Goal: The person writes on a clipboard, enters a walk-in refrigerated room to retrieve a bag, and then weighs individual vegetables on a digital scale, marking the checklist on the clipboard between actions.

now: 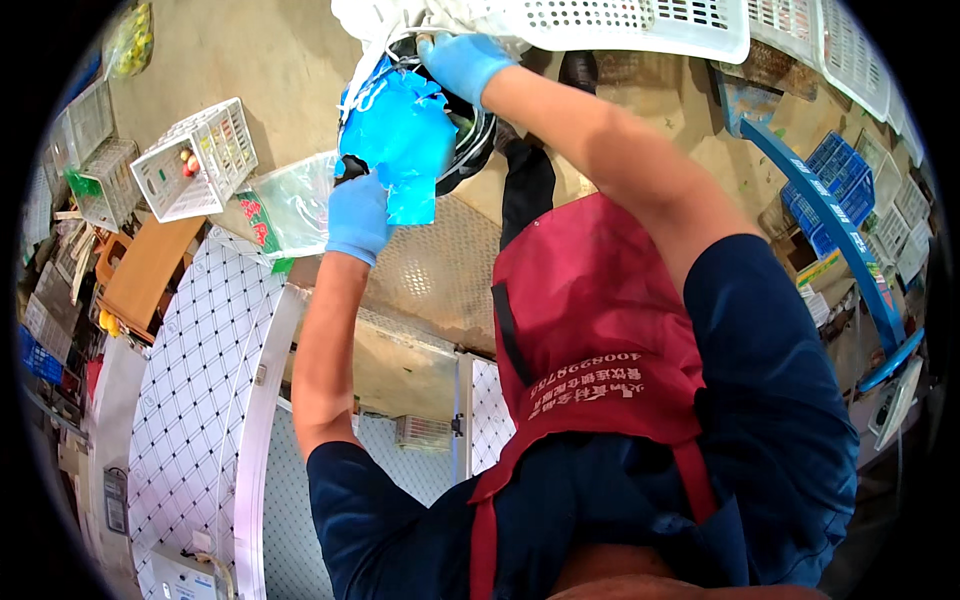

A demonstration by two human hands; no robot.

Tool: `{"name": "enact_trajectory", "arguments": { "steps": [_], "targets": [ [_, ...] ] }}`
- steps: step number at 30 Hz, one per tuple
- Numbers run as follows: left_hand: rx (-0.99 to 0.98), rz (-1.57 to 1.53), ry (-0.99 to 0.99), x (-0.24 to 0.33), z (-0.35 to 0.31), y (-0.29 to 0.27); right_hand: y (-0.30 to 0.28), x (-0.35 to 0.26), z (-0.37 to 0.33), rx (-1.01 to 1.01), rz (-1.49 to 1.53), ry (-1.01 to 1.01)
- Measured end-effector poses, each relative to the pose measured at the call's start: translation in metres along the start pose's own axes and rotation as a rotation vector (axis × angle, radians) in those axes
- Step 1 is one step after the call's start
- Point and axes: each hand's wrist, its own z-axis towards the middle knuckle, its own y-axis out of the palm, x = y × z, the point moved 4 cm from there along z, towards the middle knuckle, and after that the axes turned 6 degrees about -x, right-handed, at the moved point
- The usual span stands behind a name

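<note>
A bright blue plastic sheet (pixel 400 130) with ragged edges lies over a black plastic bag (pixel 474 158) at the top middle. Its lower edge is gripped by my left hand (pixel 358 215), which wears a blue glove and has its fingers closed. My right hand (pixel 465 66), gloved too, is curled at the bag's upper rim beside bunched white cloth-like material (pixel 385 22). Something green shows in the gap at the bag's right side, too little to name. A clear plastic bag (pixel 300 205) with red and green print spreads out next to my left hand.
White perforated crates (pixel 640 25) line the top right. A white crate (pixel 195 165) holding a few reddish round items stands at left, near a wooden board (pixel 155 275). A blue metal bar (pixel 830 215) and blue crates (pixel 838 180) are at right. Below lies a patterned white panel (pixel 200 370).
</note>
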Motion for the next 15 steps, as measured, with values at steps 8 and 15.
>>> {"name": "enact_trajectory", "arguments": {
  "steps": [8, 15],
  "targets": [
    [-0.039, -0.088, -0.066, 0.015, -0.020, 0.001, 0.001, -0.005, 0.037, -0.099, -0.236, -0.136],
    [0.401, -0.858, -0.343, -0.030, 0.017, 0.037, -0.017, -0.051, -0.047, -0.106, 0.027, -0.209]
  ]
}}
